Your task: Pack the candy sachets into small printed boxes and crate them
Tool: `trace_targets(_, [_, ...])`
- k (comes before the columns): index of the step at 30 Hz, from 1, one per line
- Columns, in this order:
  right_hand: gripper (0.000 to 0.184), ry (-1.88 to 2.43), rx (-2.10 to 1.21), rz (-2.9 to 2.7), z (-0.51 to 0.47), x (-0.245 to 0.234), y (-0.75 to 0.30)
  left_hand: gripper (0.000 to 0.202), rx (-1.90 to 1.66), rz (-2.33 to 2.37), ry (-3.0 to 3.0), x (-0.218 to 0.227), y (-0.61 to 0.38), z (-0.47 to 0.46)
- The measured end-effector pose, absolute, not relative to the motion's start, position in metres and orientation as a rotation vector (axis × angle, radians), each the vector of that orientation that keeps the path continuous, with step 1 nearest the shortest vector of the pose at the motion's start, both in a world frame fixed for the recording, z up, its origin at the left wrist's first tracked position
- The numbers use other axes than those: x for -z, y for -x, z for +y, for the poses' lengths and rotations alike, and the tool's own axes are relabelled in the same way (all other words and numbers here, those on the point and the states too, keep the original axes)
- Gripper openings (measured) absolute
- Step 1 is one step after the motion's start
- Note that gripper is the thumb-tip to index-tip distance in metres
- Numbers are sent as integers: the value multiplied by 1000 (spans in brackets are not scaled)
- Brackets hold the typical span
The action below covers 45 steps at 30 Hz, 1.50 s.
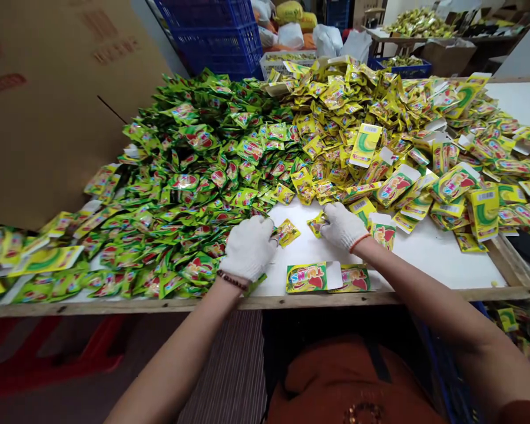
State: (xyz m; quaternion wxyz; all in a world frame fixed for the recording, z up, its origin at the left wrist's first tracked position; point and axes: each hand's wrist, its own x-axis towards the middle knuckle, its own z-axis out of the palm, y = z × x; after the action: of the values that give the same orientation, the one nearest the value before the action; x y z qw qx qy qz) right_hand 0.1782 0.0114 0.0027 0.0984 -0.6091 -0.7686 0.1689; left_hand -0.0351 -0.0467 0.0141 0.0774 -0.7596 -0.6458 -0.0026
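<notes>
Both my hands wear white knit gloves. My left hand (248, 247) rests at the edge of a heap of green sachets (189, 171), its fingers pinching a small yellow sachet (287, 232). My right hand (342, 225) is closed on another yellow sachet (317, 224) at the foot of a heap of yellow sachets (344, 112). A flat open carton (311, 277) lies on the white tabletop (441, 259) just in front of me, between my wrists.
Folded yellow cartons (453, 184) lie scattered at the right. A large cardboard sheet (48, 94) stands at the left. Blue crates (216, 32) and bags sit behind the table. The table has a wooden rim (115, 307).
</notes>
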Motion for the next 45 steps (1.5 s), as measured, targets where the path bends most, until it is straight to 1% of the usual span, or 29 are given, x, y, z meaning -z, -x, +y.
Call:
trace_targets(2, [38,1866,-469,-2286,14,5,-173,21,-95,-1945,2192,-14,44,-35])
trace_targets(3, [37,1846,-454,-2295,15,8,-173,21,-59,-1938,2192,-12,46,-32])
trace_targets(5, [30,1741,-446,-2294,13,12,-177,23,204,-1955,2221,-8,47,-30])
trace_targets(8, [14,1571,-611,-2164,7,10,-190,26,912,-2197,2237,0,40,-36])
trace_targets(10, [3,1480,-865,-1996,-1,4,-200,27,1489,-2446,2219,5,29,-41])
trace_targets(12, [6,1403,-1160,-1804,-11,-2,-207,31,2080,-2643,2114,10,15,-47])
trace_targets(14, [13,1350,-1363,-1646,-23,-7,-212,44,2570,-2735,1893,12,-1,-52])
trace_targets(16, [20,1305,-1427,-1547,-34,-8,-213,55,2872,-2749,1682,10,-17,-58])
trace_targets(17, [23,1289,-1422,-1521,-39,-8,-213,56,2963,-2744,1637,9,-24,-61])
trace_targets(19, [25,1268,-1385,-1501,-45,-6,-213,54,3082,-2720,1665,4,-35,-67])
trace_targets(22, [24,1265,-1275,-1547,-47,-1,-215,48,3188,-2688,1741,-1,-40,-72])
trace_targets(27, [18,1213,-1142,-1657,-43,2,-224,36,3170,-2730,1825,-2,-40,-70])
trace_targets(33, [17,1214,-1206,-1706,-48,-13,-227,40,3273,-2615,1692,-5,-46,-71])
trace_targets(38, [26,1294,-1232,-1512,-52,-12,-225,42,3401,-2608,1532,-10,-55,-79])
trace_targets(42, [32,1297,-1094,-1434,-58,-4,-220,46,3581,-2461,1229,-13,-68,-86])
trace_targets(45, [35,1246,-996,-1429,-64,-3,-216,52,3628,-2401,1057,-14,-78,-88])
